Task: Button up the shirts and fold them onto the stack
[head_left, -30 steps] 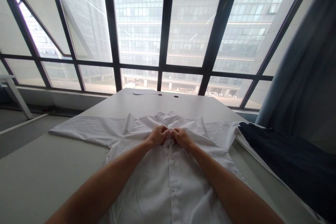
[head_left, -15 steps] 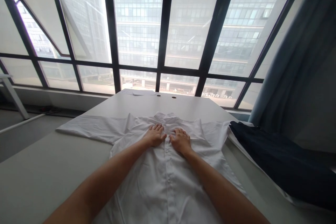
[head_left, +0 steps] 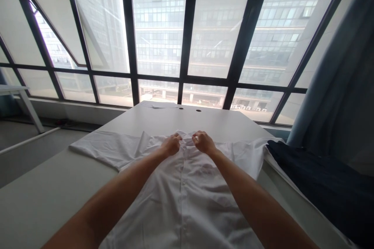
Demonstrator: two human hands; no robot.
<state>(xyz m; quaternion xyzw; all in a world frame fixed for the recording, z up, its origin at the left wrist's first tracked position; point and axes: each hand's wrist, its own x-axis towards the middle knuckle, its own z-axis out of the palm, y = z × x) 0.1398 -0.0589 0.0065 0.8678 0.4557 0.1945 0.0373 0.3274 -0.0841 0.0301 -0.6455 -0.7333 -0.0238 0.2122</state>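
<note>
A white button-up shirt (head_left: 163, 194) lies front side up, its collar toward the window and its sleeves spread to both sides. My left hand (head_left: 172, 144) is closed at the left side of the shirt's collar, fingertips pinching the fabric. Across from it, my right hand (head_left: 203, 142) has its fingers curled on the right side of the collar (head_left: 186, 134). Between the hands the collar stands slightly raised. Creases run over the chest, and the button placket goes down the middle.
The shirt rests on a pale table (head_left: 73, 186). Dark navy cloth (head_left: 318, 179) lies on white fabric along the right side. Two round holes pierce the table's far end. Beyond are black-framed windows (head_left: 157, 31), a blue-grey curtain (head_left: 330, 74) and another white table (head_left: 29, 105).
Both hands have gone from lying flat on the shirt's upper chest to gripping the collar, a little farther up. The view has shifted slightly left.
</note>
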